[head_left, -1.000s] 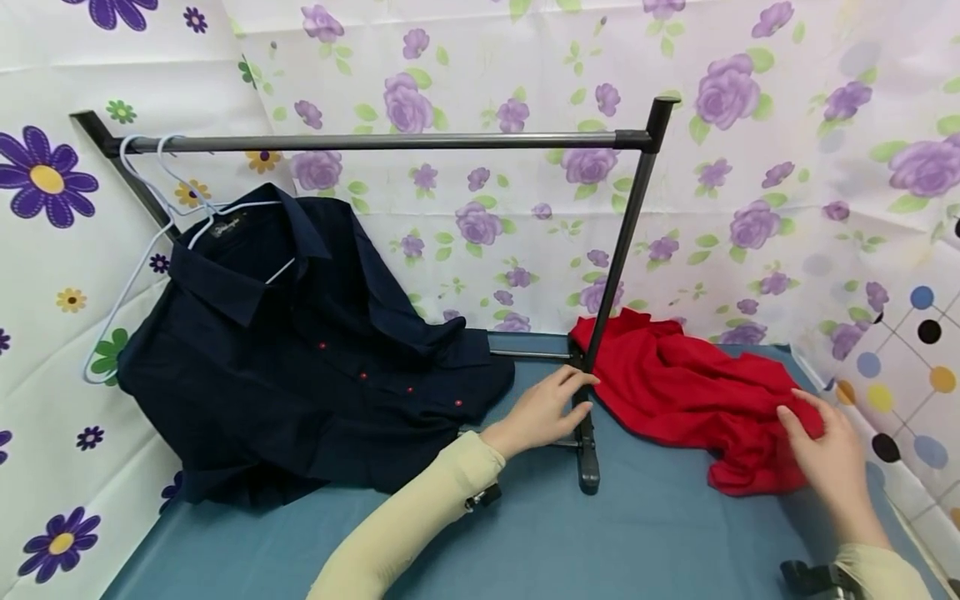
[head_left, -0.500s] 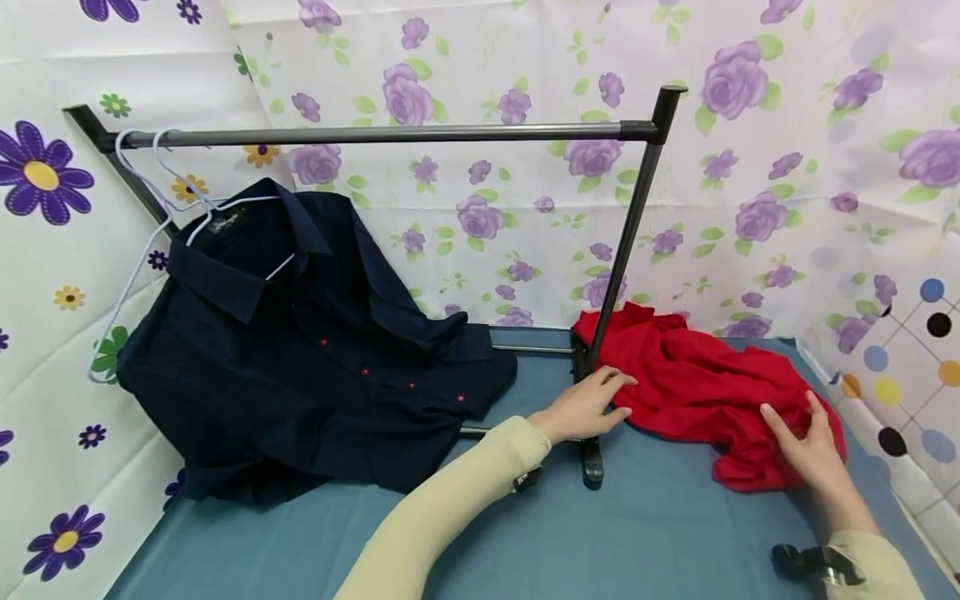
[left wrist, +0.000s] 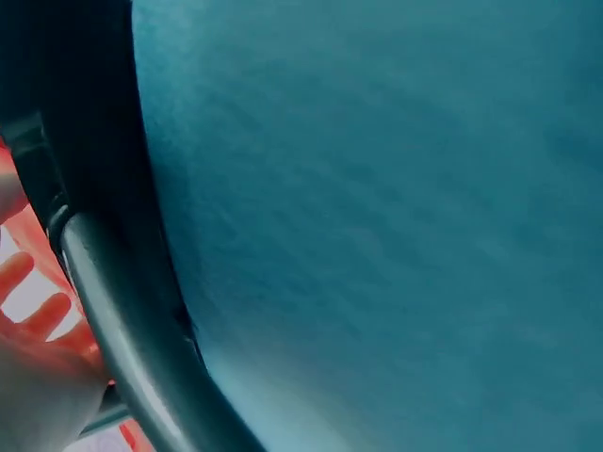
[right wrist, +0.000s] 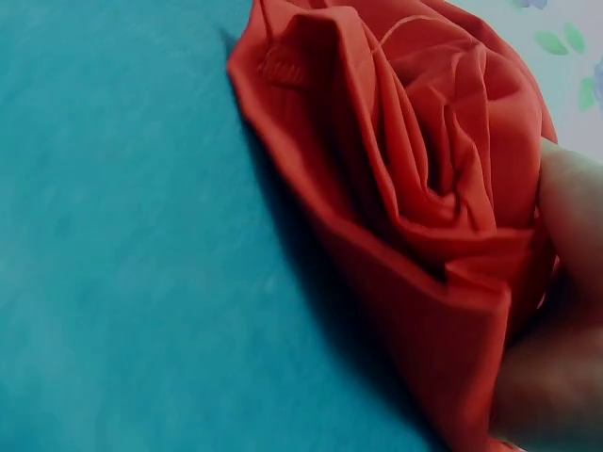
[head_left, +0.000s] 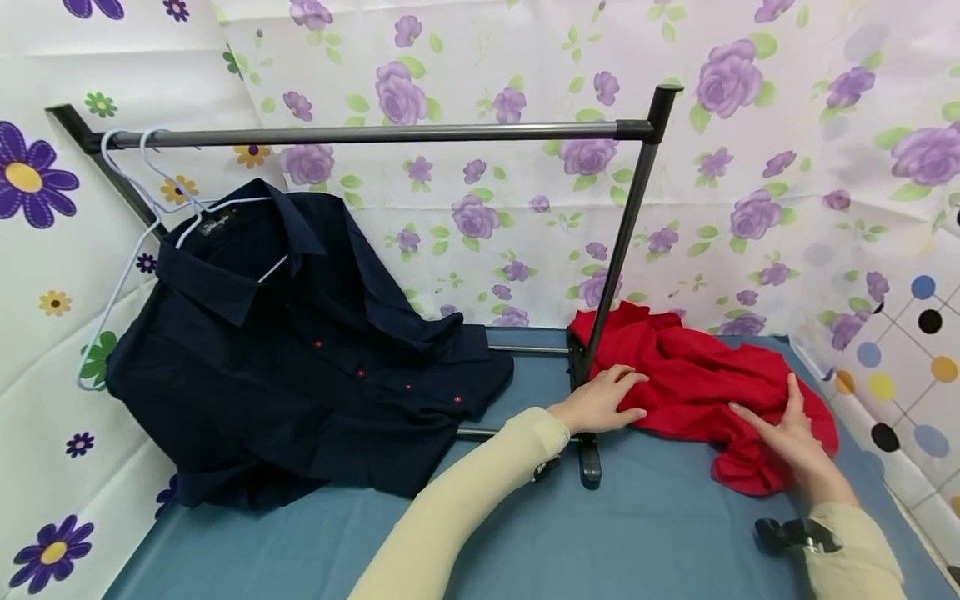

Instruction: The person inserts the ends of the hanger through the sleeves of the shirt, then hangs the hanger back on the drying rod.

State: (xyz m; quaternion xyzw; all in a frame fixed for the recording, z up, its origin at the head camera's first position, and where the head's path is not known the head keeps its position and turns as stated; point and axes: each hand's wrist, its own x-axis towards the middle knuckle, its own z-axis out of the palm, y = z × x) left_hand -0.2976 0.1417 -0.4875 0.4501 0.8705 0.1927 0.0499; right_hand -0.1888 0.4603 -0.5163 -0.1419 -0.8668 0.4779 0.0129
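Note:
A crumpled red garment (head_left: 697,383) lies on the blue cloth to the right of the rack's right leg. At its left edge, my left hand (head_left: 600,402) reaches past the rack leg, fingers loosely bent and spread over the fabric. My right hand (head_left: 797,450) rests against the garment's right part, thumb and fingers wide apart. In the right wrist view, that hand (right wrist: 556,377) touches the folded red fabric (right wrist: 424,245), where a stitched detail shows. The left wrist view has the left hand's fingers (left wrist: 42,320) spread behind the dark rack tube (left wrist: 122,330).
A dark metal rack (head_left: 375,134) stands across the table. On its left end hang two pale hangers, one bearing a navy shirt (head_left: 300,400) with red buttons, the other a bare hanger (head_left: 118,292). Flowered sheets (head_left: 465,75) surround the blue tabletop (head_left: 637,533).
My left hand has moved right, from the rack leg to the red garment's left edge. The right hand has shifted left over the garment's right part.

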